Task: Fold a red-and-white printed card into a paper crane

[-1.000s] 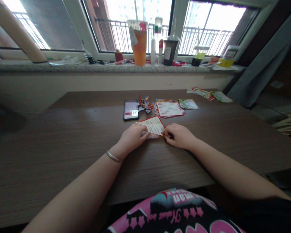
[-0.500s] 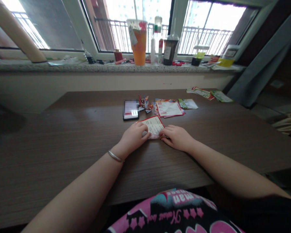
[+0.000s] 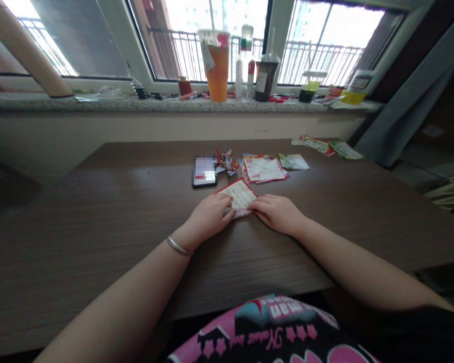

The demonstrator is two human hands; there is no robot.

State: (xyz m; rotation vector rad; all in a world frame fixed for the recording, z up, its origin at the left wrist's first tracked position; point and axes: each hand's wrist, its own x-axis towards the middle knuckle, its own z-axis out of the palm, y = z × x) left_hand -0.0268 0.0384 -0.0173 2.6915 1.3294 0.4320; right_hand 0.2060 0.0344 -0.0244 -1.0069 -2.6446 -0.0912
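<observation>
A printed paper sheet (image 3: 240,194) with a red border lies on the dark wooden table (image 3: 109,217), its near corner folded over. My left hand (image 3: 212,212) is closed on the sheet's left side, with thumb and fingers near the fold. At the right end of the fold, my right hand (image 3: 274,213) pinches the paper with its fingertips. Parts of both paper edges are hidden beneath the fingers. Just beyond lie a phone (image 3: 204,174) with a lit screen, a small pile of folded colourful paper (image 3: 227,161) and a stack of printed sheets (image 3: 265,169).
Green and white paper packets (image 3: 294,161) lie right of the stack, and more papers (image 3: 314,145) sit at the table's far right corner. On the windowsill (image 3: 155,105) stand a tall orange drink cup (image 3: 217,70), a dark drink cup (image 3: 265,78) and bottles.
The sheet has turned slightly, and its folded near edge now slants up to the right. My right fingertips have shifted a little along the fold.
</observation>
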